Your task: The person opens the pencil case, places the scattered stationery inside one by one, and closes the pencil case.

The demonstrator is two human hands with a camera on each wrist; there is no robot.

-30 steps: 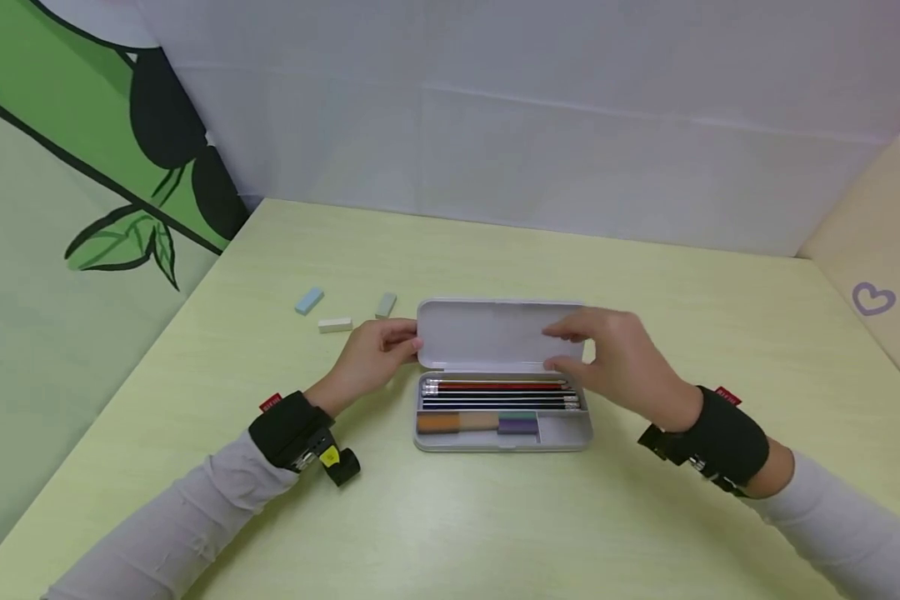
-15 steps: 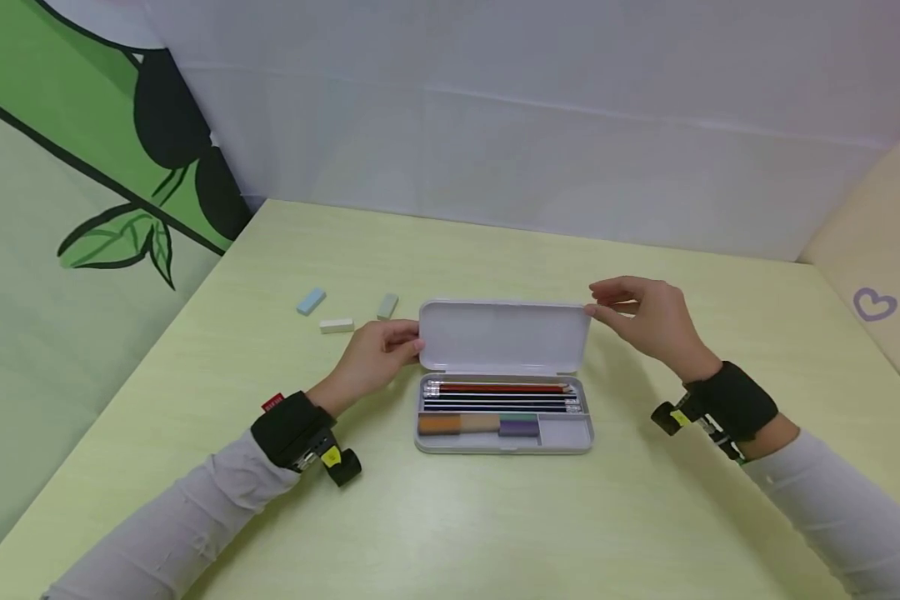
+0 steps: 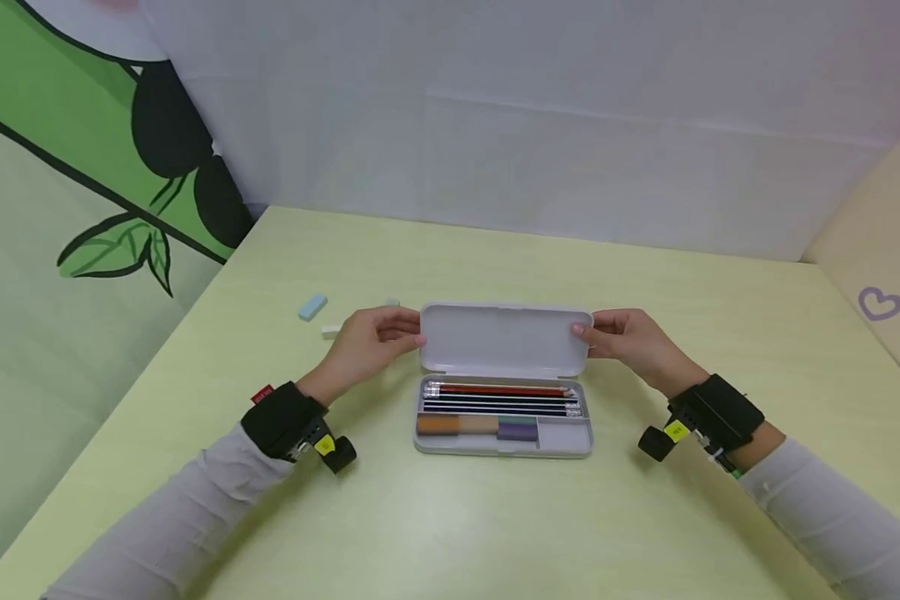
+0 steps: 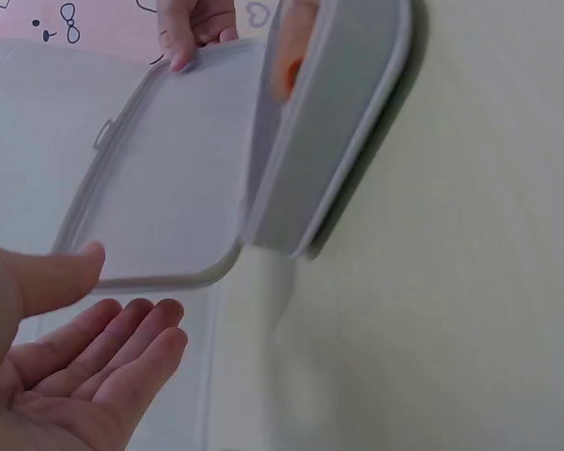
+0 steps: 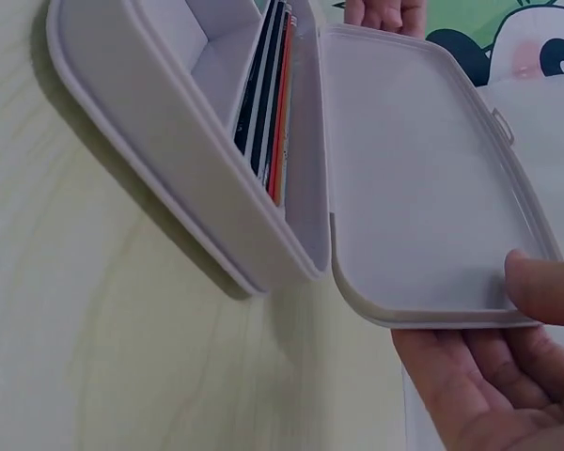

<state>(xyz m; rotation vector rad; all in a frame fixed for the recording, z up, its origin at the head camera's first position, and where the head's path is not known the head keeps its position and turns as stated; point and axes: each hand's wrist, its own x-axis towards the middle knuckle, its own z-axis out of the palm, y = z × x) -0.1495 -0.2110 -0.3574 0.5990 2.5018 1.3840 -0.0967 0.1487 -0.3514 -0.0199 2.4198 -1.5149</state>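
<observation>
A pale grey pencil case [image 3: 502, 447] stands on the table with its lid [image 3: 506, 342] raised. Several pencils [image 3: 502, 400] lie in its rear compartment. In the front one are orange [image 3: 437, 425], tan and purple marker-like pieces, beside a bare section at the right. My left hand [image 3: 367, 346] is at the lid's left edge, thumb on the inner side and fingers just beyond the rim. At the opposite end, my right hand [image 3: 633, 346] pinches the lid, its thumb pressed on the inner face and its fingers behind.
Left of the case lie a blue eraser-like block [image 3: 312, 307], a white one [image 3: 331, 332] partly covered by my left hand, and a greenish one [image 3: 393, 302] mostly hidden. Behind the table [image 3: 495, 533] hangs a pale sheet [image 3: 495, 150]; printed panels flank it.
My right hand has moved from in front of the lid, out past its right corner, then down onto its right edge. My left hand has stayed at the left edge, shifting slightly.
</observation>
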